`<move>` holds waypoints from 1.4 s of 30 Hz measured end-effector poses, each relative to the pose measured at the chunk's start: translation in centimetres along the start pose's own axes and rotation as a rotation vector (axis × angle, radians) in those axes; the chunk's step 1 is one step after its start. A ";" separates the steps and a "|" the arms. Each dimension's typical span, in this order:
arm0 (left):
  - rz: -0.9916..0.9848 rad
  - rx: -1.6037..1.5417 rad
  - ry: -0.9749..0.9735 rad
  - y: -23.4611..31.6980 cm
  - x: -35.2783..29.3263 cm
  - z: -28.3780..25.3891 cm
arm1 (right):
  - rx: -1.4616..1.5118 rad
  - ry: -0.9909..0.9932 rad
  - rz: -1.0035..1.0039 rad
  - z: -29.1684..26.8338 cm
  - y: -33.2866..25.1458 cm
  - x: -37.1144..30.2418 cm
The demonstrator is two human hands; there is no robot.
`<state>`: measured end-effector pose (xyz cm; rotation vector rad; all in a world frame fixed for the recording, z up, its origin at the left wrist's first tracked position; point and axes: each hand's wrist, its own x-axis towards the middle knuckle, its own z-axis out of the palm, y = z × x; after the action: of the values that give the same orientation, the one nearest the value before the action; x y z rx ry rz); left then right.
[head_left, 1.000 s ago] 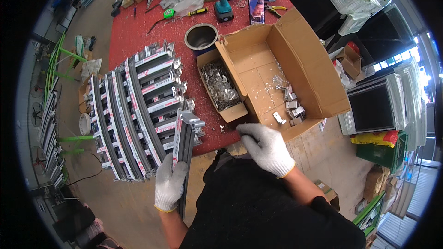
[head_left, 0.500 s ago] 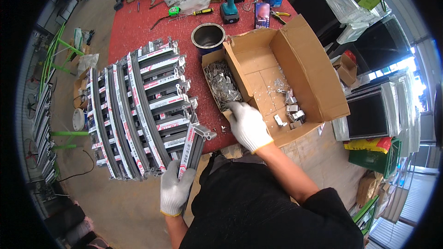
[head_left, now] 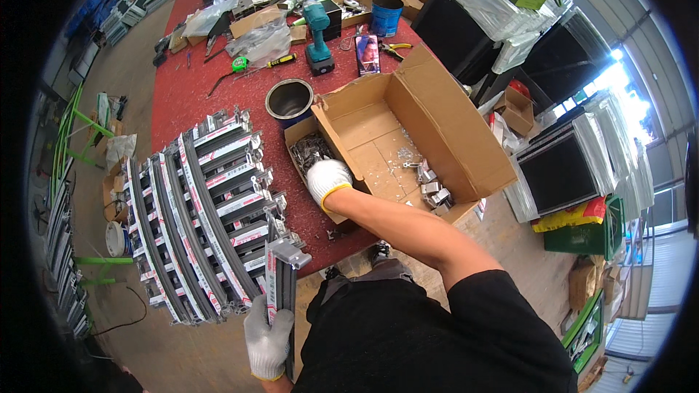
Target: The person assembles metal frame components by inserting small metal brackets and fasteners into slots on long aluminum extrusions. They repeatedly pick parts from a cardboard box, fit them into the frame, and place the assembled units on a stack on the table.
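Observation:
My left hand (head_left: 266,336), in a white knit glove, is closed around a grey metal profile bar (head_left: 271,284) with a printed label strip. The bar stands up from my grip, a metal corner fitting (head_left: 291,253) at its upper end. My right hand (head_left: 329,179), gloved too, reaches into a small cardboard box of thin shiny metal pieces (head_left: 309,148); its fingers are hidden down there. Left of it, on the red table (head_left: 240,94), lies a crisscross stack of similar profile bars (head_left: 191,211).
Beside the small box sits a large open carton (head_left: 375,138) holding several metal corner pieces (head_left: 435,195). Farther back are a dark metal pot (head_left: 289,100), a teal cordless drill (head_left: 318,36), a phone (head_left: 368,55), a blue can (head_left: 386,16) and a green tape measure (head_left: 239,64).
My right hand has gone from the near edge of the small box deeper into the metal pieces. My left hand has lowered the bar away from the stack. The view has shifted.

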<state>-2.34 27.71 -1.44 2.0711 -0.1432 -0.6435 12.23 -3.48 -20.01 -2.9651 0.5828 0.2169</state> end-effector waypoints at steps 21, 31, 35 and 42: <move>-0.026 -0.058 0.054 1.4 0.4 1.5 | 0.120 0.114 -0.209 -2.7 2.7 -3.6; -0.081 -0.041 0.081 0.6 -0.7 0.6 | 0.485 0.039 0.161 -2.0 2.0 1.6; -0.071 -0.060 0.114 -0.2 -1.3 0.3 | 0.630 0.009 0.265 -2.1 1.4 2.9; -0.088 -0.052 0.108 -0.7 -1.1 0.3 | 0.511 0.121 0.068 -1.4 0.5 4.5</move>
<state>-3.50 28.29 -1.69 2.0659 0.0265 -0.5808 16.29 -5.79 -19.43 -2.4766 0.6400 -0.0963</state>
